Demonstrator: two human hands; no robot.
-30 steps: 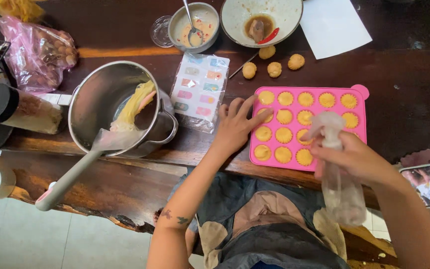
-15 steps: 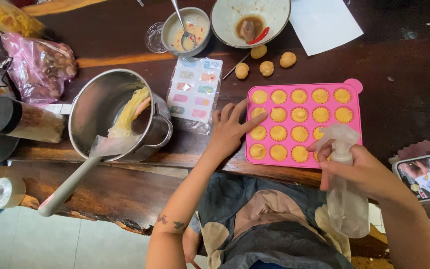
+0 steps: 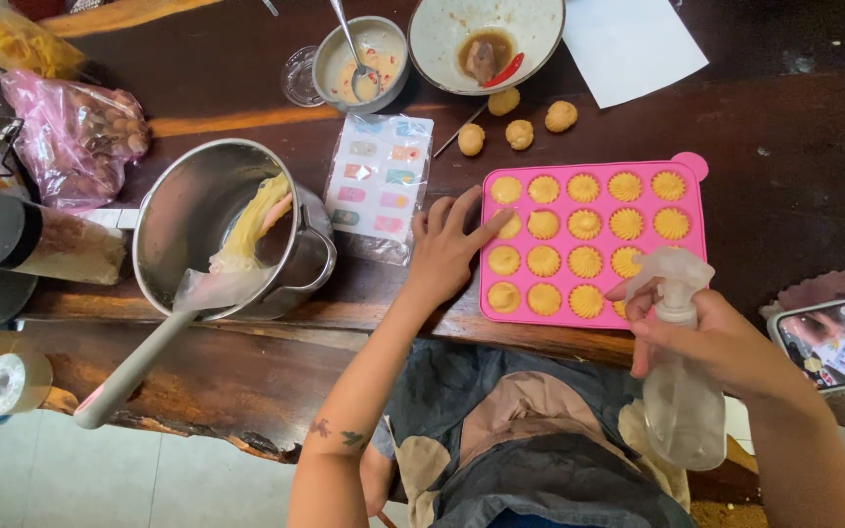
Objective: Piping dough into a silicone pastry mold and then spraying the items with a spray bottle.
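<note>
A pink silicone mould (image 3: 689, 200) lies on the dark wooden table, its cups filled with piped yellow dough swirls (image 3: 585, 225). My left hand (image 3: 445, 249) rests flat with spread fingers on the mould's left edge. My right hand (image 3: 711, 337) grips a clear plastic spray bottle (image 3: 682, 401) near the mould's front right corner, with the nozzle aimed toward the mould. A finger sits on the trigger.
A steel pot (image 3: 202, 210) with dough and a grey spatula (image 3: 139, 367) stands to the left. A sticker sheet (image 3: 378, 181), three baked puffs (image 3: 518, 132), two used bowls (image 3: 486, 39), white paper (image 3: 628, 44), a phone (image 3: 833, 342), tape rolls (image 3: 12, 381) and bagged food (image 3: 70, 137) surround it.
The spray bottle has dropped from above the mould's right part toward its front right corner. My left hand stays pressed on the mould's left edge.
</note>
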